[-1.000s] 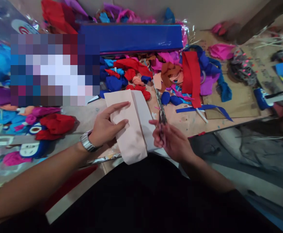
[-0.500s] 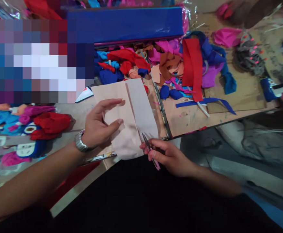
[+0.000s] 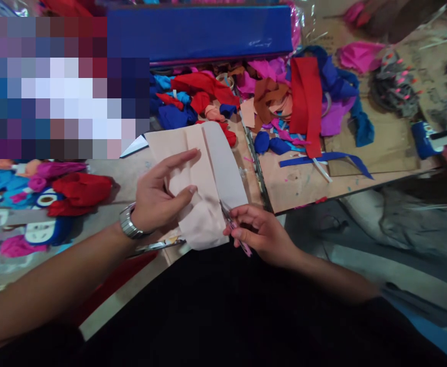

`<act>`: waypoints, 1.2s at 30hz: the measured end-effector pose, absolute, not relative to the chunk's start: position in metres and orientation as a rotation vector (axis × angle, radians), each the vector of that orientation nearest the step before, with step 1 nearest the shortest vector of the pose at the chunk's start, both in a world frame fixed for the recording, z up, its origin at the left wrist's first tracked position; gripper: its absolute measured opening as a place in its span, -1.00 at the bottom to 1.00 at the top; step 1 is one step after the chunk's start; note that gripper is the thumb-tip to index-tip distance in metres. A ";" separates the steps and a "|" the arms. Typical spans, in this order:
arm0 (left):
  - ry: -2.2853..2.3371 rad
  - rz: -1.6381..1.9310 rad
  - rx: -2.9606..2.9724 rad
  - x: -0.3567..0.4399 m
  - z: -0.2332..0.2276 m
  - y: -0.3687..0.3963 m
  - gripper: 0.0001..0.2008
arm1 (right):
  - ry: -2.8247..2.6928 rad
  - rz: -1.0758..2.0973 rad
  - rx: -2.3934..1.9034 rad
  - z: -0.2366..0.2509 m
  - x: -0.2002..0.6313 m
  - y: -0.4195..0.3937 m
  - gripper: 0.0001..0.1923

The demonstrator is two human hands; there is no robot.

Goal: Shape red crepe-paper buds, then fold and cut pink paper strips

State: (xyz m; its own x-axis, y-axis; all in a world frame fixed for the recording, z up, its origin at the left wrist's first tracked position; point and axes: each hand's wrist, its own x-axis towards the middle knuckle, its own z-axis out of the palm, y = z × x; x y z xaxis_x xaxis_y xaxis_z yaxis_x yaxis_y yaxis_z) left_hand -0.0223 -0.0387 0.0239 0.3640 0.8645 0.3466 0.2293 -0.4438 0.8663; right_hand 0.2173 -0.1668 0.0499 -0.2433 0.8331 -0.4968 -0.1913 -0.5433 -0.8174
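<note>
Two bare hands work on one folded sheet of pale peach crepe paper (image 3: 198,176), which lies on the brown cardboard work board (image 3: 376,153) and hangs over its near edge toward the person's lap. The left hand (image 3: 158,196), a metal wristwatch (image 3: 127,221) on its wrist, lies on the sheet's left half with the fingers spread and half-curled, thumb and forefinger pinching up a soft ridge; this seems to keep the thin paper from sliding and holds it taut for the blades. The right hand (image 3: 259,234) is closed around small pink-handled scissors (image 3: 233,227) at the sheet's lower right corner, the points touching the paper edge; how far the blades gape cannot be told through the blur. The sheet looks matte and finely crinkled, with long lengthwise fold lines and a rounded, limp lower end. Beyond the sheet's far edge lies a heap of crumpled scraps (image 3: 208,99) in red, blue, magenta and orange, and beyond those a long glossy blue wrapped pack (image 3: 200,33). Right of the sheet, a flat red strip (image 3: 303,102) rests on the scraps.
</note>
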 end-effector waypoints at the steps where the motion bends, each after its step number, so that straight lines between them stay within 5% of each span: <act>1: 0.942 1.077 1.900 -0.023 0.024 -0.038 -0.41 | -0.821 1.862 -1.303 0.050 0.217 -0.166 -0.57; 36: 0.983 0.916 1.815 -0.020 0.033 -0.041 -0.32 | -0.957 1.752 -1.381 0.037 0.205 -0.148 -0.47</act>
State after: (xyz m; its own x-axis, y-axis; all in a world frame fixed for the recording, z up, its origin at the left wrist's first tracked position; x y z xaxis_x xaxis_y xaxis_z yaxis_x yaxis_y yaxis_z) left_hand -0.0196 -0.0411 0.0328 0.4211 0.8855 0.1963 0.2586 -0.3247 0.9098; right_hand 0.2050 -0.1477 0.0373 -0.1878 0.8664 -0.4628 -0.0787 -0.4829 -0.8721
